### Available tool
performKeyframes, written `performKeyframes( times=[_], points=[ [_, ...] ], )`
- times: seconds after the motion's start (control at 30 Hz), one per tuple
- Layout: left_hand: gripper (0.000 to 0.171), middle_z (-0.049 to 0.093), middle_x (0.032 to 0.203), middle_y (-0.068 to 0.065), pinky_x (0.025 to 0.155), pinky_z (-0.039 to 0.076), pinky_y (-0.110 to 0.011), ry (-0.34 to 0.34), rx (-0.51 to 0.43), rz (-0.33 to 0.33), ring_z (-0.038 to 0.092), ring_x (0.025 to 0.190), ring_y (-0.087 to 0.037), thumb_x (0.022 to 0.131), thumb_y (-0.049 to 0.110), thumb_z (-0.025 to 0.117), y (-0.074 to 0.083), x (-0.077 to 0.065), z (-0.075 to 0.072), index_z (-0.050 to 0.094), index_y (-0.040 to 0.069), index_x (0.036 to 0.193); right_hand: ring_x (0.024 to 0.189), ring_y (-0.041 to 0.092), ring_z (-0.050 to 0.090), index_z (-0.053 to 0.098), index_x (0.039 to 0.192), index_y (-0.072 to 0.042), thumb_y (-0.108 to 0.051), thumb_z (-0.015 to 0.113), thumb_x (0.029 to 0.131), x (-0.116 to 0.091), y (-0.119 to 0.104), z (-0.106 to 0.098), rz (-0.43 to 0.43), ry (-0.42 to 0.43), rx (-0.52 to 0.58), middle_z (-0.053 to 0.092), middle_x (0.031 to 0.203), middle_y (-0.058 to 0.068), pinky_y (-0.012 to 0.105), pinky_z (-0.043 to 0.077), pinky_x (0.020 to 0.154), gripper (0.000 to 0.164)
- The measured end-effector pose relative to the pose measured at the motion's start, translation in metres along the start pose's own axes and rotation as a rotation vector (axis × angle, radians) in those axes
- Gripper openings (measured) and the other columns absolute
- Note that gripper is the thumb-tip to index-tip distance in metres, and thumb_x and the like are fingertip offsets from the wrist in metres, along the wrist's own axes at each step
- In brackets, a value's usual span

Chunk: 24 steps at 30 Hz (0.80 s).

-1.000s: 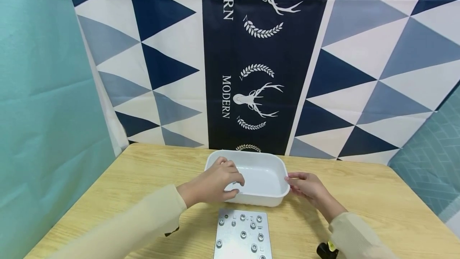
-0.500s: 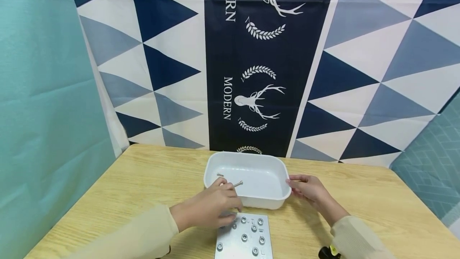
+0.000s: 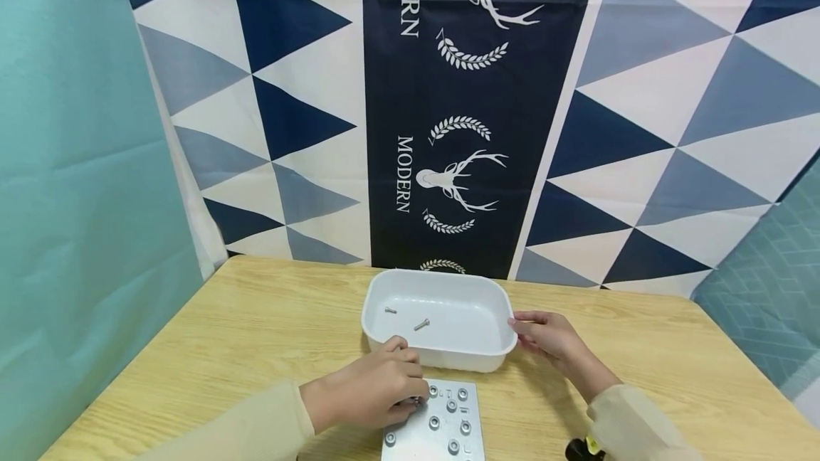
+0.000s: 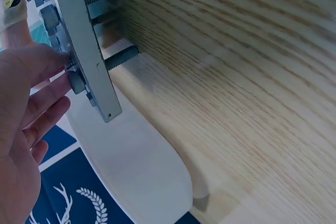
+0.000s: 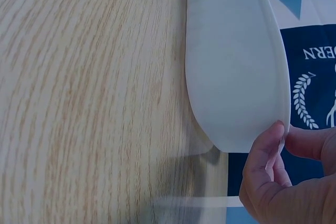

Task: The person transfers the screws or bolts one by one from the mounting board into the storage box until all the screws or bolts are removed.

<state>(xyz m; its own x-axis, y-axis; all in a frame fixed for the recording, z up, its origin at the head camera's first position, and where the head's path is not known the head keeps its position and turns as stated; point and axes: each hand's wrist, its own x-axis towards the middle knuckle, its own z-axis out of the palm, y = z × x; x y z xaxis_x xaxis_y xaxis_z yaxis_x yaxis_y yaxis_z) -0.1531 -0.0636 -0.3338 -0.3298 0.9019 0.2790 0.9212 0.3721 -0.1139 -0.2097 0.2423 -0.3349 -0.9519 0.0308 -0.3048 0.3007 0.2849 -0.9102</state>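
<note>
A silver metal plate (image 3: pixel 410 443) with several socket-head bolts (image 3: pixel 434 422) lies in front of the white plastic tub (image 3: pixel 461 360). Over the plate's far left corner, my left hand (image 3: pixel 374 384) pinches a small bolt between thumb and fingers; the fingers mostly hide it. In the left wrist view, threaded shanks (image 4: pixel 122 57) stick out under the plate (image 4: pixel 86 51). My right hand (image 3: pixel 549 336) grips the tub's right rim between thumb and fingers, also plain in the right wrist view. Two loose screws (image 3: pixel 421 324) lie on the tub's floor, at its left half.
A black object with a yellow part (image 3: pixel 584 448) lies by the right sleeve, partly hidden. The wooden table (image 3: pixel 269 326) ends at a patterned cloth backdrop (image 3: pixel 448 105) behind the tub. A teal curtain (image 3: pixel 96 162) hangs on the left.
My left hand has come out of the tub toward me, down to the plate's far left corner. Two screws now show in the tub. The right hand stays on the rim.
</note>
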Motion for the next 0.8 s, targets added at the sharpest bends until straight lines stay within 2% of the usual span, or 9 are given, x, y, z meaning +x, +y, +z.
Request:
performKeyframes(
  times=[0.2,0.43,0.67,0.8],
  points=[
    [0.008,0.066,0.083,0.017,0.088,0.037,-0.022,0.006,0.034,0.005,0.047,0.082,-0.004,0.082,0.025,0.073,0.007,-0.001,0.005,0.068,0.027,0.089,0.076,0.009,0.059,0.045,0.132,0.012,-0.014,0.062,0.092,-0.003,0.006,0.002,0.029,0.009,-0.015,0.061,0.114,0.019,0.024,0.056,0.074,0.051],
    [0.008,0.067,0.086,0.015,0.091,0.038,-0.024,-0.050,0.059,-0.012,0.049,0.084,-0.005,0.084,0.026,0.071,0.003,0.004,0.001,0.068,0.026,0.091,0.077,0.008,0.058,0.044,0.135,0.010,-0.016,0.062,0.092,0.000,-0.001,0.003,0.047,0.021,-0.035,0.054,0.125,0.024,0.022,0.055,0.073,0.053],
    [0.007,0.067,0.085,0.014,0.092,0.039,-0.026,-0.046,0.081,-0.009,0.050,0.084,-0.007,0.083,0.023,0.069,-0.001,0.007,-0.001,0.068,0.024,0.090,0.075,0.006,0.058,0.045,0.134,0.010,-0.015,0.062,0.092,0.003,-0.005,0.002,0.045,0.010,-0.013,0.059,0.112,0.013,0.022,0.055,0.076,0.052],
    [0.006,0.066,0.084,0.014,0.092,0.038,-0.026,-0.040,0.068,-0.013,0.050,0.084,-0.007,0.083,0.022,0.069,-0.001,0.007,-0.001,0.067,0.024,0.088,0.076,0.006,0.058,0.044,0.134,0.010,-0.015,0.062,0.092,0.004,-0.005,0.001,0.046,0.004,-0.008,0.058,0.115,0.015,0.022,0.055,0.076,0.052]
  ],
)
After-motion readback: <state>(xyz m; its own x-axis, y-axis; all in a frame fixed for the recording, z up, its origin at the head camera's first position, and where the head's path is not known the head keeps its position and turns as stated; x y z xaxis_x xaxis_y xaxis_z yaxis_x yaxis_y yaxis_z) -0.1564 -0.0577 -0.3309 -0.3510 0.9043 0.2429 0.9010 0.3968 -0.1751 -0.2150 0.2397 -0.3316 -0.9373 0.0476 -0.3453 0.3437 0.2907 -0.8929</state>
